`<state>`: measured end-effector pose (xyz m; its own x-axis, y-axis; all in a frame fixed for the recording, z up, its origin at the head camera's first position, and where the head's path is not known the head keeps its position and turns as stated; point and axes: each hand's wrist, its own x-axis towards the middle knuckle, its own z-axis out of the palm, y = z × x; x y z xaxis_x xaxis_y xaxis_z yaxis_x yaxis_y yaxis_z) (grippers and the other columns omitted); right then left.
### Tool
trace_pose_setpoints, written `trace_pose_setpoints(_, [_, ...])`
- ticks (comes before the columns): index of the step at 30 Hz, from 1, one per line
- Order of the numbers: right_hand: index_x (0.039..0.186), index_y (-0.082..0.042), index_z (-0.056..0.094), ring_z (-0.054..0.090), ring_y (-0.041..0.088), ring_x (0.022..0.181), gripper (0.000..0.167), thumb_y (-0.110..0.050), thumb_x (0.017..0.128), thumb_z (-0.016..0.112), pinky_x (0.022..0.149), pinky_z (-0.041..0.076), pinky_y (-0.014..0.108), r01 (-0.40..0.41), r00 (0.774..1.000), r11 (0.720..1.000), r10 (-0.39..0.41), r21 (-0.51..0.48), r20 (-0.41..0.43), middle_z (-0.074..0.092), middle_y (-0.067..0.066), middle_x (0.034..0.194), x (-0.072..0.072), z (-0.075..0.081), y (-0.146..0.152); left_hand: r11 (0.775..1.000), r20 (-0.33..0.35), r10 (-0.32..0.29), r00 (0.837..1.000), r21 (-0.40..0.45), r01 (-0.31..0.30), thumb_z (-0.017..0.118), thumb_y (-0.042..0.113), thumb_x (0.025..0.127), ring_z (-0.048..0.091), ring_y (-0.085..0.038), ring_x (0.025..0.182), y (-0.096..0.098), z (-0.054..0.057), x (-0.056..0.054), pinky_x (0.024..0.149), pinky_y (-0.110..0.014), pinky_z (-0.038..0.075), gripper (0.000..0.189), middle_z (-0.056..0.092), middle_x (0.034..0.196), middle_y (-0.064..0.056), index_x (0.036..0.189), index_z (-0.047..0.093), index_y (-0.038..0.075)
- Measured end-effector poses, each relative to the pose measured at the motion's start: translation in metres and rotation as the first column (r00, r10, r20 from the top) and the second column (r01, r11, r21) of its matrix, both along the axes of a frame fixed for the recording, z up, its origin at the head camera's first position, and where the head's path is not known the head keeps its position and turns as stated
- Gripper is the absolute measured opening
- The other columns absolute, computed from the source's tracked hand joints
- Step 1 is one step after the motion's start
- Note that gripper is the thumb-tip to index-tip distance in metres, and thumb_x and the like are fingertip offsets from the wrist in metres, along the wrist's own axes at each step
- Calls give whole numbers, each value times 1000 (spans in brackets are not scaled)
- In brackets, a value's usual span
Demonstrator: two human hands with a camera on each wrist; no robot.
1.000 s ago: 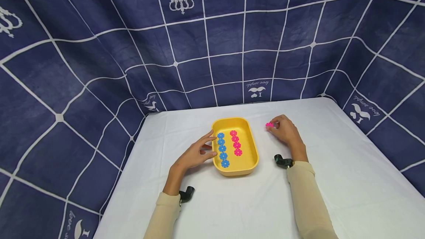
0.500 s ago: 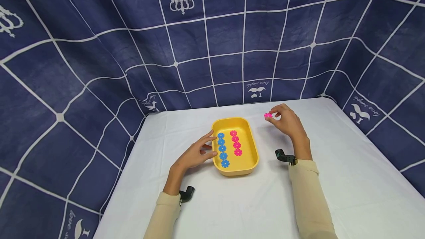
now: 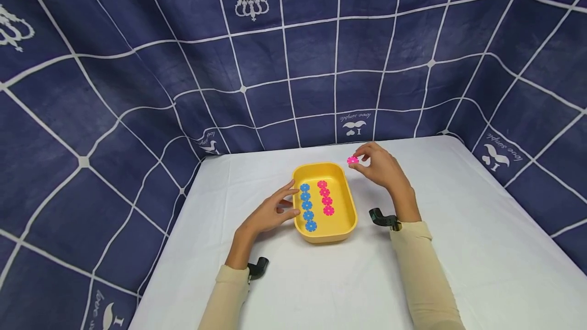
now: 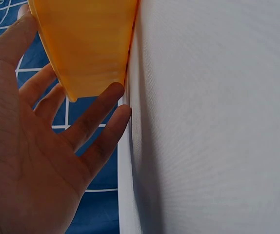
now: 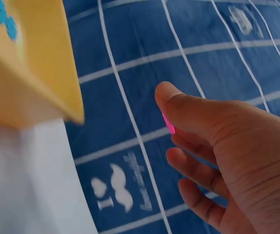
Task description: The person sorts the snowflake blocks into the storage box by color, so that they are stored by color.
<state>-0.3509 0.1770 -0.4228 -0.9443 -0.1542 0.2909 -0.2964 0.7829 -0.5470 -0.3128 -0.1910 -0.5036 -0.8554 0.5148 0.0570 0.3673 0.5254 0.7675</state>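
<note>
A yellow tray stands on the table with a column of several blue flower-shaped discs on its left and several pink flower-shaped discs to their right. My left hand rests against the tray's left side, fingers spread and fairly straight; the left wrist view shows the fingertips at the yellow wall. Just right of the tray's far corner, my right hand pinches one pink flower-shaped disc between thumb and fingers, above the tabletop. In the right wrist view the thumb hides most of that disc.
A white cloth covers the table. Dark blue curtain fabric with white lines hangs behind it and along both sides. A black wrist camera sits on the left wrist, another black camera on the right.
My right hand has lifted the pink flower-shaped disc from the right of the tray and carried it left towards the tray's far right corner. The left hand and tray have stayed put.
</note>
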Motion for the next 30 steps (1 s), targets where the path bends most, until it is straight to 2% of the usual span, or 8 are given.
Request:
trace_pose_setpoints(4, [119,-8,78,67,32,110,36,-31,93,88,88,62,48,-92,996,995,93,45,-9,67,8,126,2,-2,-28,1000,3,7,1000,3,-7,77,44,100,68,-22,127,0,-1,1,104,-45,58,72,22,178,16,162,50,21])
trace_pose_setpoints(8, [118,-10,79,69,29,109,35,-30,91,90,90,64,44,-175,984,980,175,95,12,67,5,126,6,-4,-56,1000,4,-2,1000,11,2,77,42,101,68,-24,127,1,-1,2,104,-46,58,71,23,179,9,162,50,18])
trace_pose_setpoints(14, [119,-12,79,70,26,114,36,-31,91,89,99,62,46,-312,950,945,310,97,32,68,4,130,12,-5,-86,1000,-1,-3,1000,7,3,76,40,102,69,-24,127,2,0,1,104,-45,59,69,24,179,9,162,50,19])
trace_pose_setpoints(16, [119,-13,79,70,25,116,35,-32,91,89,100,61,46,-327,945,940,326,91,34,68,4,130,14,-6,-89,1000,-5,-3,1000,5,3,76,39,102,69,-24,127,2,0,1,104,-45,59,68,24,179,9,162,51,19])
trace_pose_setpoints(24, [119,-13,79,69,25,118,33,-30,92,89,100,61,46,-311,950,947,309,83,36,68,4,130,17,-5,-85,1000,-8,-6,1000,-5,6,76,40,102,69,-23,126,2,-1,1,103,-44,60,68,24,179,8,162,51,19])
trace_pose_setpoints(30, [119,-15,79,68,21,111,36,-37,92,88,95,63,41,-369,928,924,359,103,102,69,3,125,16,1,-85,1000,-19,-14,1000,0,14,76,42,102,70,-23,125,0,1,-1,101,-44,60,69,24,179,8,162,51,19])
